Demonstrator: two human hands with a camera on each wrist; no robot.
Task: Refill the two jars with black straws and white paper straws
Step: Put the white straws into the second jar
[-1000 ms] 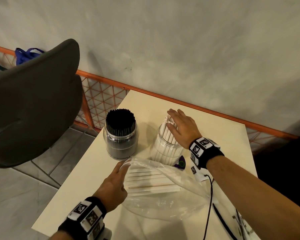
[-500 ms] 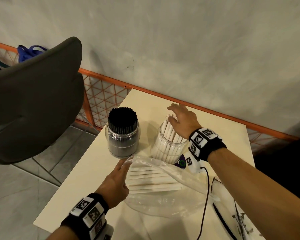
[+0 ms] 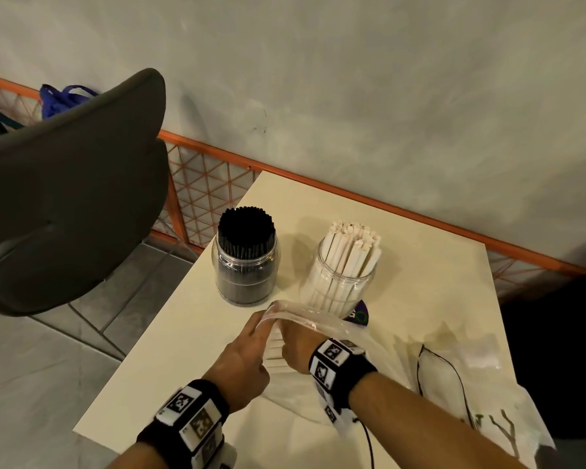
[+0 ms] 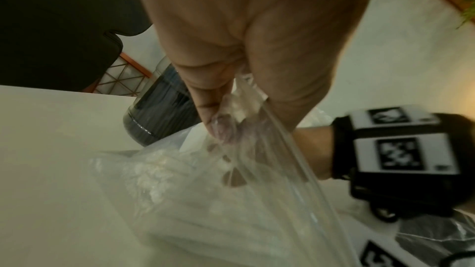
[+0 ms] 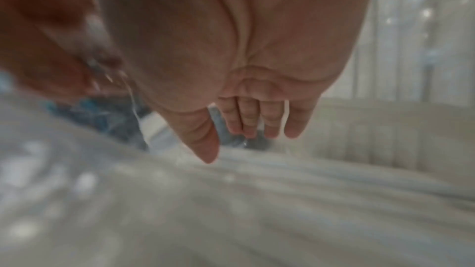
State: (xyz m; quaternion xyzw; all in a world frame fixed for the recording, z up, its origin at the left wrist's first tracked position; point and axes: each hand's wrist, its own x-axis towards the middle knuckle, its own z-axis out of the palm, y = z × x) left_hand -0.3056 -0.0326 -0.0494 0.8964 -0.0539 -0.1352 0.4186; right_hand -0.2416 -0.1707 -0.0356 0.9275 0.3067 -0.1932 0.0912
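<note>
Two clear jars stand on the cream table: the left jar is packed with black straws, the right jar holds white paper straws. In front of them lies a clear plastic bag with white paper straws inside. My left hand pinches the bag's mouth and lifts it. My right hand is inside the bag with its fingers straight, just above the straws, holding nothing.
A dark grey chair back stands left of the table. An orange mesh rail runs along the wall behind. A second clear bag and a black cable lie at the right. A purple tag sits by the white jar.
My right hand left the top of the white straw jar and moved back into the bag's mouth. My left hand kept hold of the bag's edge.
</note>
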